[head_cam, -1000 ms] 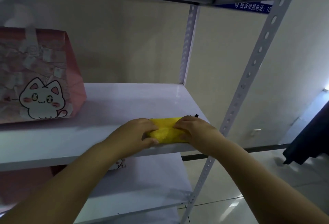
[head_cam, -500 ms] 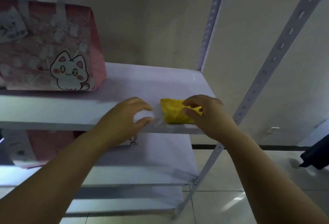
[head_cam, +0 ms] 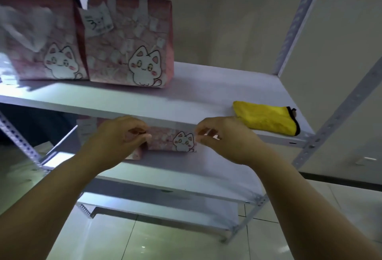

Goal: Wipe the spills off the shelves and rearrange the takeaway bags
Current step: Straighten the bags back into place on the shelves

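A folded yellow cloth (head_cam: 266,120) lies at the right front of the upper white shelf (head_cam: 186,102), with no hand on it. Two pink takeaway bags with a white cat print stand on that shelf, one at the far left (head_cam: 41,53) and one beside it (head_cam: 128,40). A third pink cat bag (head_cam: 177,141) sits on the lower shelf (head_cam: 186,175). My left hand (head_cam: 122,137) covers that bag's left end with curled fingers; whether it grips is unclear. My right hand (head_cam: 225,137) hovers at the bag's right edge, fingers loosely curled, holding nothing.
Perforated grey uprights frame the rack at the right (head_cam: 339,102) and lower left (head_cam: 18,139). A still lower shelf (head_cam: 161,216) shows beneath. Tiled floor (head_cam: 144,243) lies below and a pale wall (head_cam: 227,22) stands behind.
Both hands let go of the yellow cloth and dropped to the bag on the lower shelf. The view swung left, bringing a second upper bag into sight.
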